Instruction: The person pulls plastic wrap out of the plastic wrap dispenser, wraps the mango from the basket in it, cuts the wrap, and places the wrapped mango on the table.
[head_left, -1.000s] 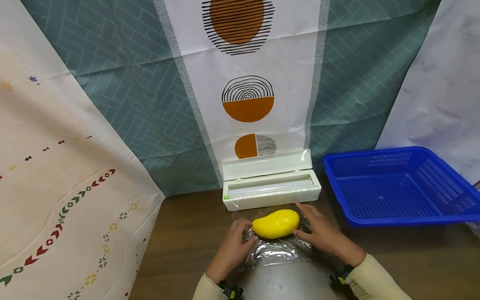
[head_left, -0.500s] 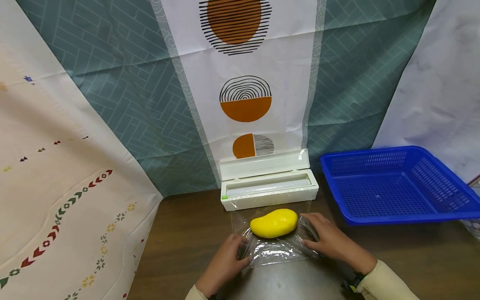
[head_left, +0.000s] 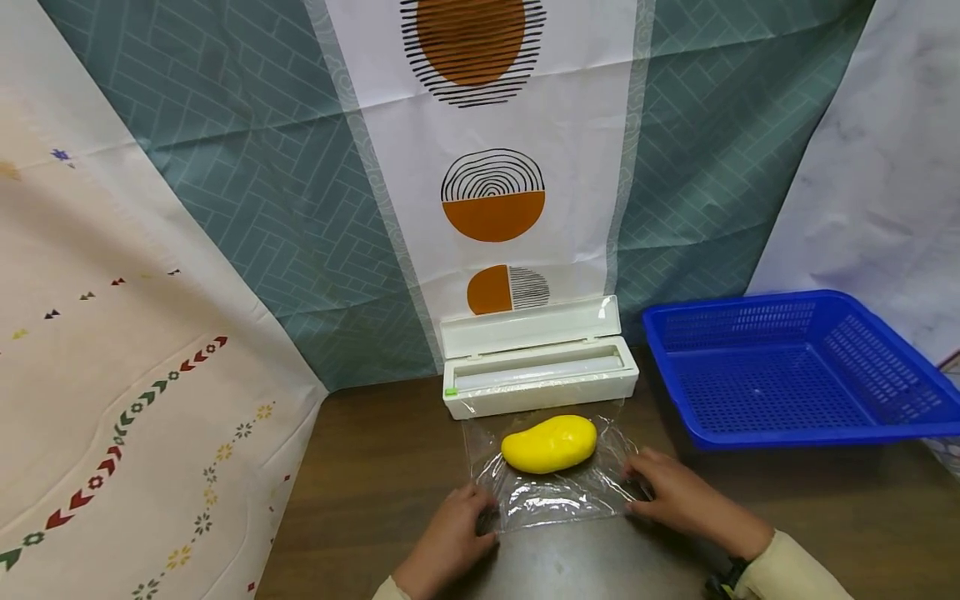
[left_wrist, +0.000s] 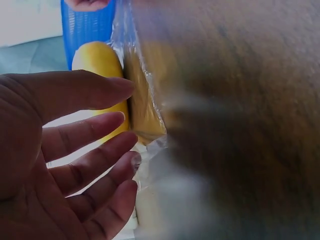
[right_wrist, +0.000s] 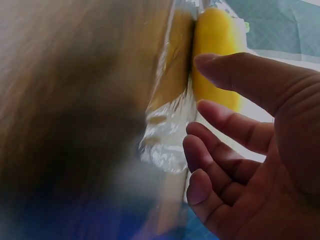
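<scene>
A yellow mango [head_left: 550,444] lies on a sheet of clear cling film [head_left: 558,504] spread over the table. The film reaches back to a white dispenser box [head_left: 542,395] whose lid stands raised, with a pale roll inside. My left hand [head_left: 452,533] is at the film's near left corner. In the left wrist view its thumb and fingers are apart and loosely bent, with nothing between them. At the film's right edge is my right hand [head_left: 686,504]. The right wrist view shows its fingers [right_wrist: 220,120] relaxed beside the crinkled film [right_wrist: 167,150], thumb apart from them.
To the right at the back sits a blue perforated basket [head_left: 757,437]. A patterned cloth [head_left: 525,125] hangs behind the box, and a cream embroidered cloth [head_left: 150,333] covers the left side. The dark wooden table [head_left: 360,475] extends left of the film.
Both hands have drawn away from beside the mango, outward and toward the near corners of the film. The film now lies more spread out; the mango has stayed in place.
</scene>
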